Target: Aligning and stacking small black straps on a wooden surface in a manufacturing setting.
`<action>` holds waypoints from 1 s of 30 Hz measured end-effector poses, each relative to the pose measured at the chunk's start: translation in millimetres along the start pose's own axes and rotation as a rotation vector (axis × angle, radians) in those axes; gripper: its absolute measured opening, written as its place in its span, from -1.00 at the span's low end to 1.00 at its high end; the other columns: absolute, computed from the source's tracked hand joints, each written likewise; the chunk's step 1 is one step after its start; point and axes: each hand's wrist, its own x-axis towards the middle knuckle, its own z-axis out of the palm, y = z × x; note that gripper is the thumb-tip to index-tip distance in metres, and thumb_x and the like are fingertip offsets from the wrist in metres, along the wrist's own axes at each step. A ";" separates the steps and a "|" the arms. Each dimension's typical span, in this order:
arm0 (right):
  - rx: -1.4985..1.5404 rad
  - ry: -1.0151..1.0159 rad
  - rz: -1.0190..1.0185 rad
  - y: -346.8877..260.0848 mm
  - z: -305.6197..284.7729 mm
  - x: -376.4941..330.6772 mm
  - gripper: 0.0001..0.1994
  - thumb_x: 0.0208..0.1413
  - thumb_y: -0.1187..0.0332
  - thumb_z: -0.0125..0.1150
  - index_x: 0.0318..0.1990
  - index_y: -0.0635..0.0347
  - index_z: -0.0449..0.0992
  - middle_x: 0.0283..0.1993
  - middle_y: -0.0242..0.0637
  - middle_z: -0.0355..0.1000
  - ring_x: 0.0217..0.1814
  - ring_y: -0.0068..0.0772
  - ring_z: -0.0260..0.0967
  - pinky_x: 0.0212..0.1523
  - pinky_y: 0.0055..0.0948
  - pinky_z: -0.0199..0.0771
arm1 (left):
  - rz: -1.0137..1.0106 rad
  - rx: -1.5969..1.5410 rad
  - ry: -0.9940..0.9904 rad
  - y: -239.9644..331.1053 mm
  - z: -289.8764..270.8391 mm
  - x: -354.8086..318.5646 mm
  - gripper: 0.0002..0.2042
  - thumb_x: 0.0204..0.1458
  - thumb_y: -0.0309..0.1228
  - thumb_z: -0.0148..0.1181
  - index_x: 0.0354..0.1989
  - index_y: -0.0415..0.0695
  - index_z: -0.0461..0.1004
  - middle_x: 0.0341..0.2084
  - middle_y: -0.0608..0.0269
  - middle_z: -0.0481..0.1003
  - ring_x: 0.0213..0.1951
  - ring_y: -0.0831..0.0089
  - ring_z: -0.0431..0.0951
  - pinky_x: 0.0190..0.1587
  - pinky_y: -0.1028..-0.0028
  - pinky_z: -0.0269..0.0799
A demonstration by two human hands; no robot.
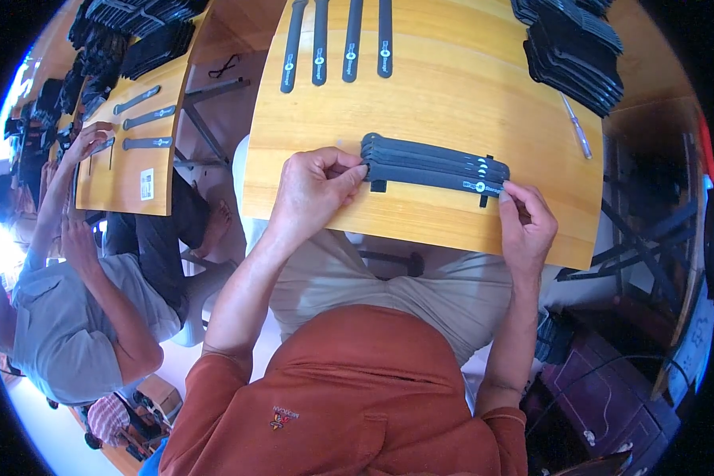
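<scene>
A pile of several dark grey flat straps lies crosswise near the front edge of the wooden table, slightly fanned so their long edges show. Small black tabs stick out from under it at both ends. My left hand pinches the left end of the nearest strap between thumb and fingers. At that strap's right end, beside its pale printed mark, my right hand pinches with thumb and forefinger. The nearest strap sits against the front of the pile.
Several single straps lie lengthwise at the far left of the table. At the far right are a black stack of folded material and a thin tool with a clear handle. To the left, another person handles straps at a separate table.
</scene>
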 end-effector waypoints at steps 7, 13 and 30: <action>-0.024 0.003 -0.003 2.0 0.6 0.6 -0.88 0.15 0.60 0.28 -0.16 0.38 0.63 -0.30 -0.26 0.55 -0.31 -0.56 0.48 -0.31 -0.58 0.46 | 0.006 0.011 0.013 1.3 1.2 -0.6 -0.90 0.17 -0.52 0.35 -0.25 -0.31 0.64 -0.53 0.30 0.61 -0.54 0.71 0.51 -0.47 0.64 0.45; -0.042 0.008 -0.006 2.0 0.2 0.5 -0.88 0.15 0.60 0.29 -0.16 0.37 0.64 -0.31 -0.26 0.54 -0.33 -0.54 0.47 -0.32 -0.56 0.45 | 0.012 0.031 0.008 -0.1 0.8 -0.5 -0.89 0.19 -0.49 0.35 -0.23 -0.31 0.64 -0.51 0.32 0.61 -0.54 0.73 0.49 -0.47 0.66 0.44; -0.068 0.021 -0.039 1.5 1.4 -1.0 -0.86 0.12 0.64 0.29 -0.17 0.34 0.65 -0.30 -0.25 0.53 -0.37 -0.57 0.46 -0.36 -0.60 0.44 | -0.001 -0.029 0.057 0.2 5.3 -1.3 -0.92 0.14 -0.56 0.35 -0.27 -0.34 0.66 -0.57 0.29 0.61 -0.55 0.70 0.51 -0.49 0.62 0.40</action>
